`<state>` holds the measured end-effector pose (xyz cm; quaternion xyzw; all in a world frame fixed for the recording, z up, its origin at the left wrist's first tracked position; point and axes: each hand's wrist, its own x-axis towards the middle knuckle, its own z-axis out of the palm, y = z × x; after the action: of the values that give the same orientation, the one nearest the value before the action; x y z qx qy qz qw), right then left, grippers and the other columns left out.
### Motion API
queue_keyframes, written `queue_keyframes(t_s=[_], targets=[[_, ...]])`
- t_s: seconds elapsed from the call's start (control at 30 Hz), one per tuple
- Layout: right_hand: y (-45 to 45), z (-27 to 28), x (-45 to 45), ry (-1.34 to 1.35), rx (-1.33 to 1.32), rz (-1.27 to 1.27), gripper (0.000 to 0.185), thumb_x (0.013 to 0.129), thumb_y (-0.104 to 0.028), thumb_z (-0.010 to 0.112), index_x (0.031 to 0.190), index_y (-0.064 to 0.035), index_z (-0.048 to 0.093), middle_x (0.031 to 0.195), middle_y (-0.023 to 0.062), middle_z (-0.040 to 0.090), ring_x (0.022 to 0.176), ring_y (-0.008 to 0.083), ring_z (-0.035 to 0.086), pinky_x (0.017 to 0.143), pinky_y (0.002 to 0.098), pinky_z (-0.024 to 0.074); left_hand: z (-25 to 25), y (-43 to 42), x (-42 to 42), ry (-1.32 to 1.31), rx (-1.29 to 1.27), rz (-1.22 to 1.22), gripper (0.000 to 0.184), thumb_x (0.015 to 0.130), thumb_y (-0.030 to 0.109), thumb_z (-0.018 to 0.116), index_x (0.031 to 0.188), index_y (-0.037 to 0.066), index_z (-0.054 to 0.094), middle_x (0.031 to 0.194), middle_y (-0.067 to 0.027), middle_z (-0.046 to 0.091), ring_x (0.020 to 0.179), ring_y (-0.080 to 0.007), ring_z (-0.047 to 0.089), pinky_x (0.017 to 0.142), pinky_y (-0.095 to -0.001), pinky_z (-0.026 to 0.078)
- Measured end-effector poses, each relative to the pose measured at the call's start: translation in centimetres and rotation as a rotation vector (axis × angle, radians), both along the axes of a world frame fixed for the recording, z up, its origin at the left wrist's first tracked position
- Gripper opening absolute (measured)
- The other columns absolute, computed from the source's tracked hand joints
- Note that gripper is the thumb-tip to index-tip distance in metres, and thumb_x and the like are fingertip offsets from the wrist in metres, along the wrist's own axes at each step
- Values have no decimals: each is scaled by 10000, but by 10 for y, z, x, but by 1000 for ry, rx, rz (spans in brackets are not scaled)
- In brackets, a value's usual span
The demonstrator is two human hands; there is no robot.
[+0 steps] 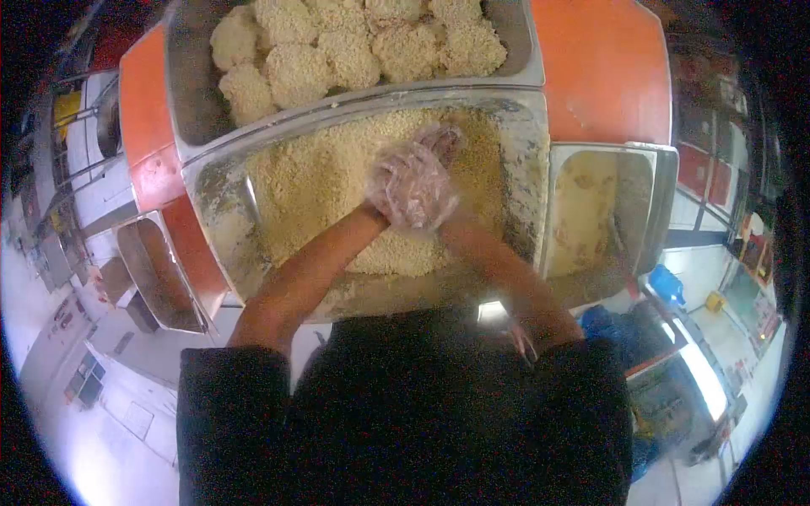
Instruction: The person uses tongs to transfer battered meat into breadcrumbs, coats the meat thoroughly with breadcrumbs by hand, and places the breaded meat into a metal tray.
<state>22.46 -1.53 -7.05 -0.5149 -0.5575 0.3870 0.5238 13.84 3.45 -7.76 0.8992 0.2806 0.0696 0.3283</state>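
Note:
My left hand (pixel 391 181) and my right hand (pixel 432 198) overlap above a wide metal pan (pixel 523 160), both in clear plastic gloves. They are closed and pressed together over the pale crumb coating (pixel 316 181) that fills the pan. Wrinkled plastic and blur hide the separate fingers, and whatever lies between or under the palms is out of sight. Beyond the hands, a second metal tray (pixel 190 101) holds several rounded, crumb-coated pieces (pixel 299 72) packed close together.
Right of the pan sits a smaller metal container (pixel 582 211) of yellowish liquid, with a utensil handle in it. A narrow metal container (pixel 156 261) stands at the left. Orange counter surfaces (pixel 603 67) flank the trays. Blue items (pixel 666 285) appear at lower right.

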Motion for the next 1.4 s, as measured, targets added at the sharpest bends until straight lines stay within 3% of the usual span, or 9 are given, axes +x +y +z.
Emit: queue_keyframes(t_s=[0.03, 0.33, 0.4, 0.47, 0.57, 0.87, 1.13, 1.33, 1.4], targets=[[-3, 10, 12, -667, -81, 101, 354, 869, -270, 533, 1142, -45, 537, 1155, 141, 531, 1136, 277, 477, 1024, 360, 362, 1, -3, -2, 8, 5, -6, 480, 934, 270, 396, 1361, 54, 361, 1378, -131, 405, 1275, -270, 376, 1104, -369, 247], [-2, 103, 36, -563, -772, -351, 443, 932, -424, 449, 858, -16, 607, 843, 162, 602, 827, 301, 590, 763, 388, 454, 83, -11, -82, -81, 147, 264, 560, 907, 193, 447, 1420, 52, 272, 1443, -138, 332, 1319, -268, 332, 1118, -367, 224], [-8, 82, 38, -192, -266, -184, 503, 947, -465, 412, 906, -3, 608, 819, 175, 598, 788, 304, 587, 749, 384, 454, 76, -33, -134, -323, -350, 567, 587, 876, 155, 512, 1410, 57, 288, 1437, -133, 344, 1294, -278, 373, 1084, -383, 302], [8, 90, 47, -348, -525, 40, 463, 945, -433, 433, 964, -11, 623, 893, 177, 617, 845, 302, 596, 794, 381, 455, 69, -46, -179, -472, -441, 627, 571, 860, 131, 534, 1391, 68, 334, 1421, -142, 370, 1276, -288, 397, 1060, -386, 340], [26, 89, 47, -687, -866, 566, 406, 932, -385, 473, 1061, -31, 624, 1016, 170, 624, 938, 297, 598, 858, 381, 452, 68, -60, -219, 238, 242, 404, 511, 828, 82, 555, 1324, 78, 431, 1323, -163, 474, 1183, -314, 485, 991, -404, 407], [28, -21, 24, 69, -25, 1005, 424, 883, -313, 561, 1241, -85, 565, 1235, 124, 571, 1097, 278, 561, 950, 396, 428, 78, -78, -241, 390, 177, 381, 410, 871, 231, 532, 1249, 74, 515, 1221, -147, 559, 1118, -323, 532, 959, -412, 424], [-13, 77, 12, 139, -1109, 509, 480, 871, -283, 611, 1300, -93, 509, 1379, 117, 450, 1272, 213, 414, 924, 489, 443, 19, -80, -253, 85, 178, 510, 459, 893, 341, 500, 1260, 66, 480, 1162, -218, 557, 1036, -403, 541, 889, -484, 430], [-30, 81, 11, 439, -612, 536, 450, 885, -376, 562, 1255, -121, 542, 1314, 107, 510, 1205, 277, 476, 895, 518, 454, 74, -68, -222, 348, -76, 548, 429, 855, 274, 544, 1221, 54, 504, 1175, -211, 552, 1064, -391, 532, 896, -461, 433], [-8, 159, -26, -687, -915, 463, 412, 914, -347, 490, 1232, -89, 538, 1293, 168, 510, 1202, 320, 468, 908, 472, 460, 64, -67, -227, 291, -40, 479, 453, 850, 280, 549, 1236, 48, 494, 1179, -207, 554, 1085, -385, 524, 912, -455, 425]])
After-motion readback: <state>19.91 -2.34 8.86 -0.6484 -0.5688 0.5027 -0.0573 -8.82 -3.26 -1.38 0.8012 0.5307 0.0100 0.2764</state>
